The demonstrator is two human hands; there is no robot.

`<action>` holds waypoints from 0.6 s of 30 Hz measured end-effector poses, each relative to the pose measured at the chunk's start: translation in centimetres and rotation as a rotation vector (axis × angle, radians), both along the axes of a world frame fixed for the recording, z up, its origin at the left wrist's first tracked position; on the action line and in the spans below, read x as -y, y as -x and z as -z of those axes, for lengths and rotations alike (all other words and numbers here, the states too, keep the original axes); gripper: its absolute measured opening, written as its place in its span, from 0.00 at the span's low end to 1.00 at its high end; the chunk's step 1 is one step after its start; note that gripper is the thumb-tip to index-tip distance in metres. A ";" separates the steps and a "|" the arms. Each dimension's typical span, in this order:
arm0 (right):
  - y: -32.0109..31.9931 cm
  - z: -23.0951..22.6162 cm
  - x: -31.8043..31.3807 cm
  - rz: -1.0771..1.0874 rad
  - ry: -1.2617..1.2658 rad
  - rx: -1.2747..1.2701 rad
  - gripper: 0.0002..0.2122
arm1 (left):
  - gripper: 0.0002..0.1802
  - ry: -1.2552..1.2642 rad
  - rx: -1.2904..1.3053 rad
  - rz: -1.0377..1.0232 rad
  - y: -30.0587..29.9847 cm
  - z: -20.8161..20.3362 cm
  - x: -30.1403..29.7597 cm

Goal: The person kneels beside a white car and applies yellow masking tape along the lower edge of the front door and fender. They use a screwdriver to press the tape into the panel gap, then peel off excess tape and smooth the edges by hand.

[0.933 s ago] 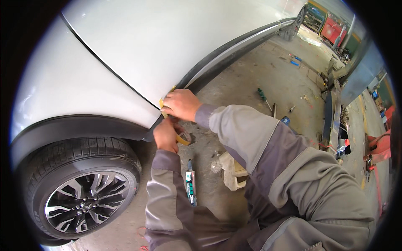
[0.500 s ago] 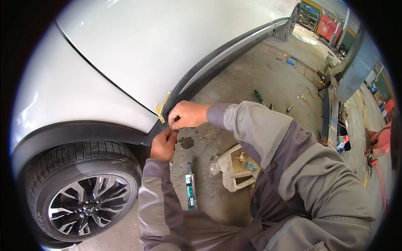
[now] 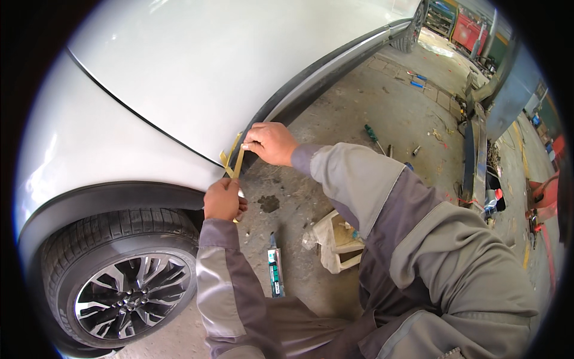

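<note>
A strip of yellow masking tape [image 3: 238, 163] runs taut between my two hands, in front of the white car's lower door corner. My right hand [image 3: 272, 143] pinches its upper end beside the dark sill trim [image 3: 311, 70]. Lower down, my left hand [image 3: 222, 201] is closed on the same tape near the wheel arch trim [image 3: 131, 185]. A pale bit shows at its fingers; whether this is the tape roll I cannot tell. Another piece of yellow tape [image 3: 225, 158] sticks to the edge of the door [image 3: 179, 78].
The car's wheel [image 3: 128, 296] stands at the lower left. On the concrete floor lie a teal-and-white tube [image 3: 275, 272], a green-handled screwdriver [image 3: 372, 133] and blue-handled tools [image 3: 417, 85]. A whitish plastic stool [image 3: 327, 242] is by my legs. A metal lift arm [image 3: 475, 155] stands at the right.
My hands have moved apart, the right one upward and the left slightly down and left. A length of yellow tape now stretches between them.
</note>
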State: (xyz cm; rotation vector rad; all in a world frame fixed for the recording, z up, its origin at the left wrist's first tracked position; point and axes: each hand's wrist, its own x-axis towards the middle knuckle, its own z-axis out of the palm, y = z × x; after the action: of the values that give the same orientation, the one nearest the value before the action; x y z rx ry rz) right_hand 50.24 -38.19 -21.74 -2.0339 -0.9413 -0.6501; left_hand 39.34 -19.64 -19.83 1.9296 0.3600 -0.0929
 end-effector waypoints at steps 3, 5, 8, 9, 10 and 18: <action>-0.4 0.3 -0.6 0.087 -0.016 -0.013 0.09 | 0.18 -0.271 0.152 -0.109 -1.0 0.4 1.0; -0.6 0.4 -0.9 0.100 -0.036 0.058 0.09 | 0.18 -0.436 0.222 -0.199 -1.9 0.8 1.4; -0.9 0.6 -1.2 0.108 -0.013 0.104 0.08 | 0.18 -0.492 0.220 -0.268 -2.7 1.6 1.2; -1.0 0.6 -1.3 0.120 0.018 0.083 0.08 | 0.18 -0.513 0.228 -0.274 -3.0 1.8 1.2; -1.1 0.7 -1.4 0.116 0.008 0.121 0.08 | 0.18 -0.524 0.218 -0.283 -3.1 2.0 1.2; -1.4 0.8 -1.6 0.180 0.047 0.110 0.08 | 0.21 -0.577 0.263 -0.338 -3.2 2.1 2.1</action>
State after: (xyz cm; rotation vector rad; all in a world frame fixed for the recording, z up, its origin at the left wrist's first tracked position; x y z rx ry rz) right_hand 51.62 -36.58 -22.56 -2.1593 -0.8488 -0.8516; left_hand 42.54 -21.72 -21.92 2.3753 0.5726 0.5349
